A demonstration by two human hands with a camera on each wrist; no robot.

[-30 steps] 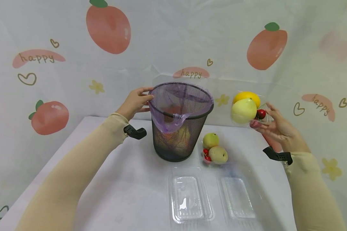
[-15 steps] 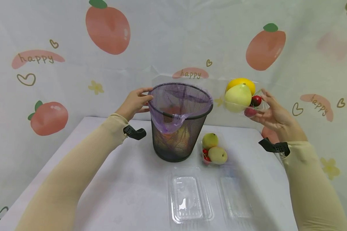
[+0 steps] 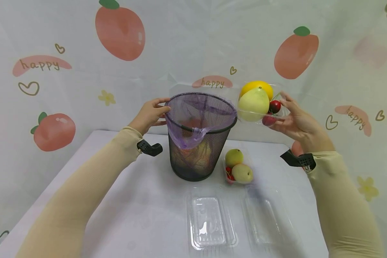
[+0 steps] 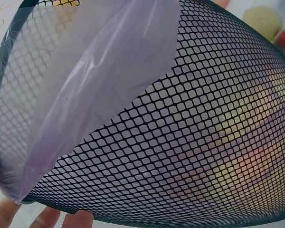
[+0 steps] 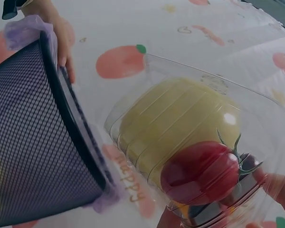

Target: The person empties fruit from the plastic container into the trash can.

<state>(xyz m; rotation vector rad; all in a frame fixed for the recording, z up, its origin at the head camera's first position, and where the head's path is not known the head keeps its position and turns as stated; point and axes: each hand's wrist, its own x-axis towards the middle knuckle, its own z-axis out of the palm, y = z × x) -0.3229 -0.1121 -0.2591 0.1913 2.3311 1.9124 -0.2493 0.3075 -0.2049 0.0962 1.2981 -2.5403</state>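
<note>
My left hand [image 3: 149, 114] grips the left rim of a black mesh wastebasket [image 3: 180, 163], its fingertips also showing under the rim in the left wrist view. A purple bin liner [image 3: 188, 138] folds over the rim, and reddish and yellow shapes show through the mesh. To the right of the basket, my right hand [image 3: 296, 120] holds a clear plastic fruit container [image 5: 185, 69] in the air by its side. Inside lie a pale yellow-green pear-like fruit [image 3: 254, 104], a bright yellow fruit [image 3: 258, 87] and round red fruits [image 3: 275, 106] with a green stem.
A smaller clear container [image 3: 240, 182] with two pale green fruits and small red ones stands right of the basket's base. Nearer on the white table [image 3: 132, 215] lie two clear plastic containers, one left [image 3: 209, 222] and one right [image 3: 264, 222]. A printed cloth [image 3: 148, 71] hangs behind.
My right hand has lifted the fruit container and carried it left, close to the basket's right rim. My left hand keeps its grip in the same place.
</note>
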